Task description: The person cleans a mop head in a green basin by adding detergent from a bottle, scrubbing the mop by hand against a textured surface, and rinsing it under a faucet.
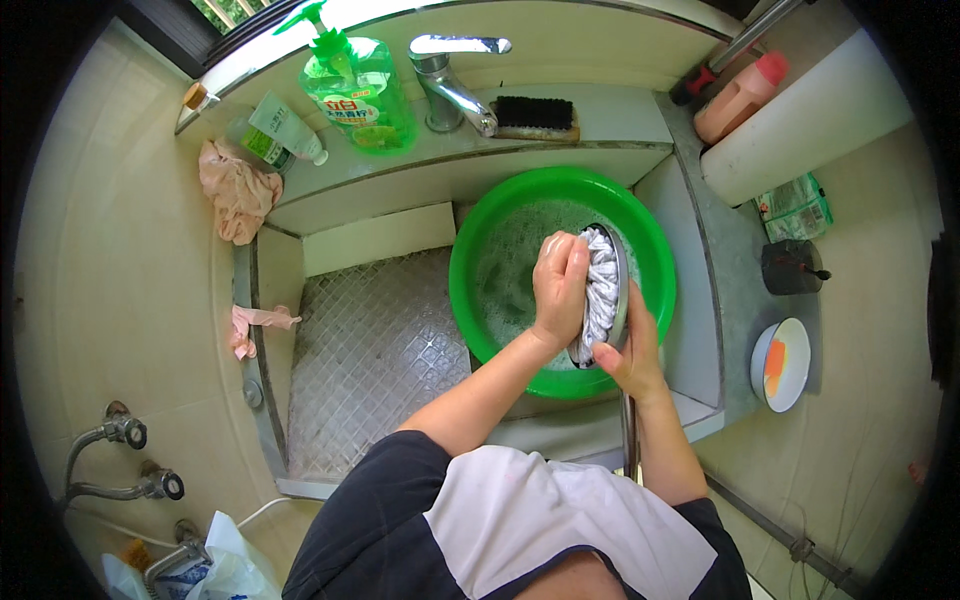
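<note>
The person bends over a green basin (470, 250) that sits in a tiled wash sink (370, 350). The water inside the basin looks soapy, with small bubbles on top. The left hand (558, 285) is closed around a bunched-up white cloth (600, 290), with its fingers (575, 258) curled tight over the top. The cloth is wet and wrinkled and is pressed against a grey board-like thing (622, 290) that stands on its edge in the basin. The right hand (632, 350) grips the low end of that thing, fingers wrapped round it, and holds it steady. So the washing looks like it is in the middle: the cloth is soaked and soapy and is being rubbed, but it is not rinsed or wrung out yet, and no clean cloth hangs anywhere in view. On the ledge behind stand a green soap bottle (358, 90), a tap (450, 80) that is not running, and a scrub brush (535, 117). A pink rag (238, 190) lies on the left side.
</note>
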Tool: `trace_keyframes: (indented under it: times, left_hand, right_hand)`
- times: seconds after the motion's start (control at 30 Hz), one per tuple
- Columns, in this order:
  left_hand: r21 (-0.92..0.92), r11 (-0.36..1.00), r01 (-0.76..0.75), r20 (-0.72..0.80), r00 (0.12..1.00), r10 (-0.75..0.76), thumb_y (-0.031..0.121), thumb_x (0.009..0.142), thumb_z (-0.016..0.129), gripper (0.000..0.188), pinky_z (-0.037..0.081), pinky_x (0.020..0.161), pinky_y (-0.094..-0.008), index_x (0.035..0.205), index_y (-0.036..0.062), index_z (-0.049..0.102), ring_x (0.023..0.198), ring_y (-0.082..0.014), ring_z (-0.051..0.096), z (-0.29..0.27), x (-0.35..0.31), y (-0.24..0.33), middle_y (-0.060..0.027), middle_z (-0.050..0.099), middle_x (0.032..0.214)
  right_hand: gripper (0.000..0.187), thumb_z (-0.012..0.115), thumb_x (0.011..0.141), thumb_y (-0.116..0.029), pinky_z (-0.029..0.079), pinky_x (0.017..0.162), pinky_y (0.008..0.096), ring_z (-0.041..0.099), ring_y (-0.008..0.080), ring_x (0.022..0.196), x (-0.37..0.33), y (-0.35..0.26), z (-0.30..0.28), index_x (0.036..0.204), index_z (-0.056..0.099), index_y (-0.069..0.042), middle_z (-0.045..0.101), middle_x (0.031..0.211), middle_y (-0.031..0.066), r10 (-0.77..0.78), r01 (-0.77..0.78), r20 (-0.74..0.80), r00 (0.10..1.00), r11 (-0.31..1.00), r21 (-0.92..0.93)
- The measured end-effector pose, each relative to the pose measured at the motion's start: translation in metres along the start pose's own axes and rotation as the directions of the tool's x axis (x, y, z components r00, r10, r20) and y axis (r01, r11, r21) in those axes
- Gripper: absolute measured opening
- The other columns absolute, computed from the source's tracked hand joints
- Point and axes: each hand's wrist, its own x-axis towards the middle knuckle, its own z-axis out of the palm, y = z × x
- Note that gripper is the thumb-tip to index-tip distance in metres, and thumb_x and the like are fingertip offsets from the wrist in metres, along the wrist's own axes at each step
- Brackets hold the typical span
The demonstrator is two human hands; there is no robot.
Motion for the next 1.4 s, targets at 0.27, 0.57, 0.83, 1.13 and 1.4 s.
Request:
trace_keyframes:
  times: [0.27,0.57,0.83,1.13,1.4]
  left_hand:
    - [0.13,0.967,-0.217,0.072,0.975,0.209,0.012,0.084,0.047,0.017,0.035,0.062,-0.036,0.069,0.0027,0.047,0.066,-0.0266,0.04,-0.004,0.005,0.014,-0.0104,0.04,0.067]
    - [0.181,0.924,-0.337,0.105,0.941,0.322,0.011,0.084,0.045,0.02,0.037,0.058,-0.0378,0.066,0.0031,0.051,0.058,-0.0308,0.043,-0.004,0.01,0.022,-0.0121,0.047,0.063]
    - [0.194,0.925,-0.326,0.096,0.945,0.313,0.011,0.085,0.048,0.017,0.037,0.058,-0.0349,0.07,0.0029,0.049,0.059,-0.027,0.043,-0.01,0.006,0.012,-0.0109,0.046,0.065]
    - [-0.041,0.988,0.152,0.403,0.907,-0.123,0.021,0.094,0.047,0.029,0.038,0.087,-0.0225,0.116,0.0034,0.055,0.097,-0.0082,0.049,-0.045,0.036,0.018,-0.0004,0.054,0.103]
    - [-0.363,0.583,0.727,0.727,0.612,-0.311,0.018,0.09,0.056,0.028,0.052,0.075,-0.0259,0.112,0.0013,0.057,0.083,-0.0102,0.061,-0.056,0.048,0.022,-0.0049,0.064,0.094]
  right_hand:
    - [0.104,0.071,0.06,-0.06,0.037,0.096,0.0334,0.046,0.0215,0.114,-0.005,-0.001,0.003,0.132,0.032,0.004,0.046,0.124,0.013,-0.019,0.014,0.034,0.999,0.99,0.141]
    - [0.101,0.073,0.059,-0.055,0.036,0.096,0.0328,0.047,0.0209,0.111,-0.007,-0.005,0.004,0.131,0.034,0.004,0.047,0.123,0.0114,-0.051,0.048,0.027,0.998,0.995,0.091]
    - [0.097,0.075,0.059,-0.049,0.037,0.095,0.0326,0.048,0.0203,0.111,-0.007,-0.004,0.005,0.13,0.036,0.005,0.048,0.122,0.0106,-0.044,0.038,0.052,0.998,0.992,0.117]
    - [0.101,0.078,0.058,-0.054,0.038,0.095,0.0338,0.049,0.0223,0.11,-0.016,-0.001,-0.002,0.126,0.037,0.008,0.049,0.121,0.0139,-0.028,0.012,0.053,0.998,0.959,0.284]
    - [0.104,0.078,0.054,-0.049,0.036,0.097,0.0338,0.048,0.0236,0.112,-0.017,-0.014,0.004,0.129,0.033,0.009,0.048,0.123,0.0149,-0.003,-0.028,0.11,0.994,0.959,0.284]
